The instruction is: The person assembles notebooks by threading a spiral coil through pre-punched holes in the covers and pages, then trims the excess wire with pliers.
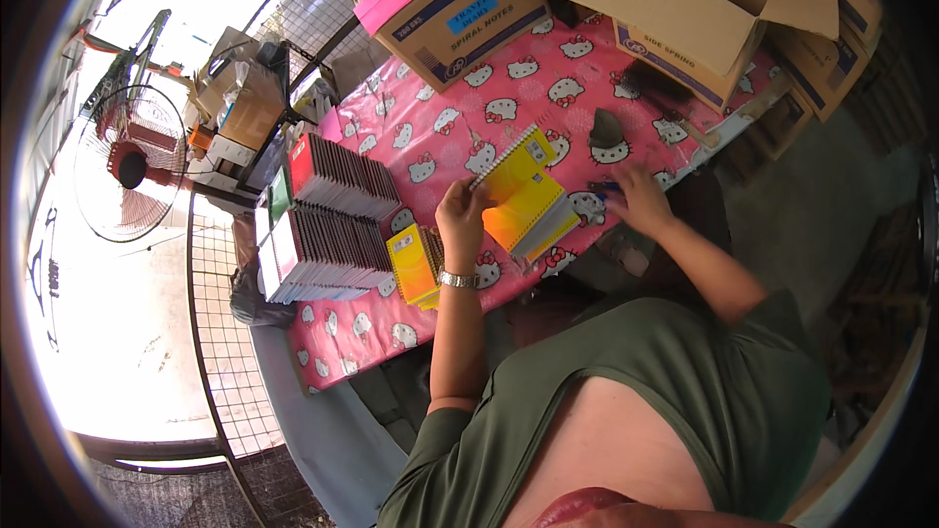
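Observation:
My left hand (460, 218) is closed on the wire-bound edge of a yellow spiral notebook (520, 164), which is raised at a slant above the table. Just below it, other yellow-orange spiral notebooks (536, 216) lie in a small pile with their page edges toward me. On the right, the fingers of my right hand (641, 201) curl around a small dark blue tool (606, 186), whose exact kind I cannot make out. A second small stack of yellow notebooks (415, 264) sits left of my left wrist.
Tall rows of red-covered notebooks (337, 168) and white-covered notebooks (293, 252) stand at the table's left. Cardboard boxes (468, 20) line the far side, one open box (675, 49) at the right. A dark grey stone-like piece (606, 129) rests on the pink patterned tablecloth (423, 129). A fan (130, 165) stands left.

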The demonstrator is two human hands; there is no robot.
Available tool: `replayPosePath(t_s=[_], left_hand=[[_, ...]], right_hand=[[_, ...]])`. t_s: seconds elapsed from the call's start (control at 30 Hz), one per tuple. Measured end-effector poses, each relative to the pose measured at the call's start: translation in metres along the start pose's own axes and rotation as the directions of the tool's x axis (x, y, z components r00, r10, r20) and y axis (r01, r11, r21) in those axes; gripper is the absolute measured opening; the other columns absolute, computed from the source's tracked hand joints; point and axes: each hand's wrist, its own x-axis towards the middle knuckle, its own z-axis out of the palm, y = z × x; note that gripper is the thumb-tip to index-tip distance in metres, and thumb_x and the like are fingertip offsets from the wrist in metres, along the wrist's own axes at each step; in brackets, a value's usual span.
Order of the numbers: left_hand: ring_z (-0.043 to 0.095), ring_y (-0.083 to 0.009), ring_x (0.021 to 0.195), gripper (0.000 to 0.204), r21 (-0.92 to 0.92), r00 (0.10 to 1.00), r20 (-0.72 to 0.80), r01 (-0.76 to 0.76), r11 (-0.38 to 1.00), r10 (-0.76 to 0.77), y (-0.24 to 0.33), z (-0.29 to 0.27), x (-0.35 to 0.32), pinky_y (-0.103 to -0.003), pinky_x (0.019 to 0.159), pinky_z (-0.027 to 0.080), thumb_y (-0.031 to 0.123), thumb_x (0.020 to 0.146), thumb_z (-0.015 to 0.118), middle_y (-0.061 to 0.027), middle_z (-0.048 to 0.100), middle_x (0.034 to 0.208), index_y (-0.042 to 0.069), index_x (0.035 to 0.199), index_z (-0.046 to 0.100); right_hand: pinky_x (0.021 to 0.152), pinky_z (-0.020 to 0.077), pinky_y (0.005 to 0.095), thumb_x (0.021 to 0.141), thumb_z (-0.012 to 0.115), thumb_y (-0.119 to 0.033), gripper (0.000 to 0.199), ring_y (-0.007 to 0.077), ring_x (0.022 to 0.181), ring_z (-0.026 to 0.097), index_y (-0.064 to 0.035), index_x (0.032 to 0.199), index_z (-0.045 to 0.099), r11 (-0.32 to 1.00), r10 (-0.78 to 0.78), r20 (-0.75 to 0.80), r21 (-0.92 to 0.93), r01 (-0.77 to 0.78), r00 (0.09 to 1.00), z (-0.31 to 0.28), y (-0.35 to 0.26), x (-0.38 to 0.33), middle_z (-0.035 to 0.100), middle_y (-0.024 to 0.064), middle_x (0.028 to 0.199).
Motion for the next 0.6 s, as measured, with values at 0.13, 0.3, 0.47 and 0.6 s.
replayPosePath(t_s=[0.13, 0.3, 0.47, 0.6], left_hand=[[0.066, -0.0098, 0.07, 0.023, 0.02, 0.995, -0.028, 0.092, 0.996, -0.092, 0.0, 0.005, 0.001, -0.025, 0.06, 0.055, 0.013, 0.096, 0.066, -0.0025, 0.064, 0.08, -0.005, 0.108, 0.064], [0.061, -0.0074, 0.066, 0.02, -0.007, 0.985, -0.139, -0.106, 0.994, 0.104, -0.01, 0.02, 0.0, -0.025, 0.059, 0.056, 0.01, 0.095, 0.065, -0.0011, 0.061, 0.079, -0.007, 0.104, 0.064], [0.059, -0.0066, 0.067, 0.018, -0.088, 0.983, -0.174, -0.08, 0.993, 0.064, -0.005, 0.032, -0.011, -0.026, 0.061, 0.059, 0.012, 0.097, 0.064, -0.0017, 0.062, 0.077, -0.006, 0.096, 0.066], [0.059, -0.0072, 0.067, 0.023, -0.023, 0.985, -0.165, -0.062, 0.998, 0.057, -0.01, 0.025, -0.013, -0.027, 0.062, 0.06, 0.015, 0.098, 0.064, -0.002, 0.062, 0.077, -0.007, 0.093, 0.066]], right_hand=[[0.104, 0.0393, 0.0496, 0.085, 0.068, -0.023, 0.053, 0.0376, 0.123, 0.049, -0.0028, 0.132, 0.054, 0.989, 0.058, 0.152, 0.124, -0.077, 0.987, -0.006, -0.003, -0.016, 0.053, 0.0185, 0.131], [0.104, 0.0383, 0.0523, 0.085, 0.063, -0.017, 0.043, 0.033, 0.125, 0.049, -0.0137, 0.128, 0.06, 0.993, -0.015, 0.015, 0.114, 0.013, 1.0, 0.013, -0.027, 0.004, 0.053, 0.0147, 0.132], [0.104, 0.0358, 0.0543, 0.085, 0.059, -0.017, 0.043, 0.0327, 0.128, 0.045, -0.0204, 0.128, 0.059, 0.985, -0.042, -0.073, -0.168, 0.029, 0.996, 0.06, -0.045, -0.003, 0.052, 0.0121, 0.134], [0.105, 0.0326, 0.0588, 0.085, 0.06, -0.017, 0.039, 0.0328, 0.13, 0.043, -0.0163, 0.123, 0.059, 0.985, 0.137, -0.058, -0.097, -0.142, 0.989, 0.071, -0.074, 0.007, 0.051, 0.0106, 0.135]])
